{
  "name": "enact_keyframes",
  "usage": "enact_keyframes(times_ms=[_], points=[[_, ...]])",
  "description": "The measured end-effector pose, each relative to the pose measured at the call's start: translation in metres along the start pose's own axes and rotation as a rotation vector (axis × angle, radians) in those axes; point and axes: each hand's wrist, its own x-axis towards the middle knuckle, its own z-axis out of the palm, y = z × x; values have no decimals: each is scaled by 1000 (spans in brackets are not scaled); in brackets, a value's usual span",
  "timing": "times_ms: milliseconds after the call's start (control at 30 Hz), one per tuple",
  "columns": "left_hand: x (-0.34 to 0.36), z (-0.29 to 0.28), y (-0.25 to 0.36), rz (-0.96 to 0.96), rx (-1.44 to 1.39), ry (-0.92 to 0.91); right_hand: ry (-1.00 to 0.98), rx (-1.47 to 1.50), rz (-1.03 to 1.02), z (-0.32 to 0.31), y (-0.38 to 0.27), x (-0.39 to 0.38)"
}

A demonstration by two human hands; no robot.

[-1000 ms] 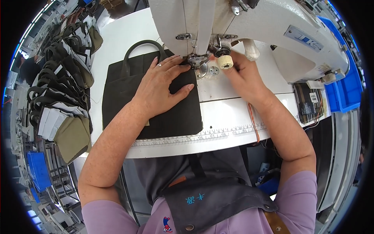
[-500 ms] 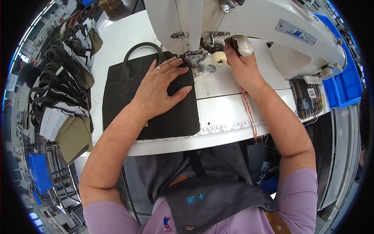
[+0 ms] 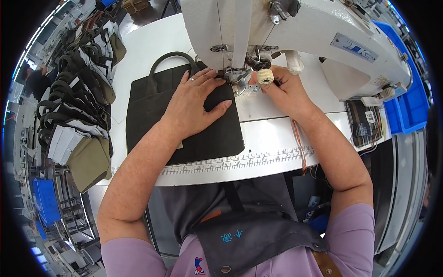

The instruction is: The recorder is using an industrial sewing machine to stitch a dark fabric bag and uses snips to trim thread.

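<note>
A dark fabric bag piece (image 3: 207, 134) with a looped handle (image 3: 173, 55) lies on the white sewing table. Its upper right edge reaches the presser foot (image 3: 236, 76) of the sewing machine (image 3: 304, 23). My left hand (image 3: 196, 101) rests flat on the fabric, fingers spread, the fingertips close to the needle area. Just right of the needle, my right hand (image 3: 290, 92) is closed, its fingertips partly behind the cream tension knob (image 3: 265, 76). A small dark bit shows at its fingers, too hidden to name.
A heap of similar dark and olive bag pieces (image 3: 76, 101) hangs at the left. A ruler strip (image 3: 230, 164) runs along the table's front edge. An orange cord (image 3: 299, 143) hangs beneath my right wrist. Blue bins (image 3: 406, 111) stand at the right.
My right hand has come from beside the white bulb-shaped part toward the needle, nearer to me. My left hand stays flat on the bag piece. The whole view has shifted slightly.
</note>
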Motion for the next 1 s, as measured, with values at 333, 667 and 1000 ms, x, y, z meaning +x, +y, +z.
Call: enact_keyframes(times_ms=[333,667,1000], points=[[0,1,-11,60,-39,38,-102,-534,-149,-4,-32,-4],[5,-5,44,60,-96,78,-130,-711,-350,-11,-19,-8],[22,-7,38,-214,-216,-116,-101,-675,-357,-5,-19,-8]])
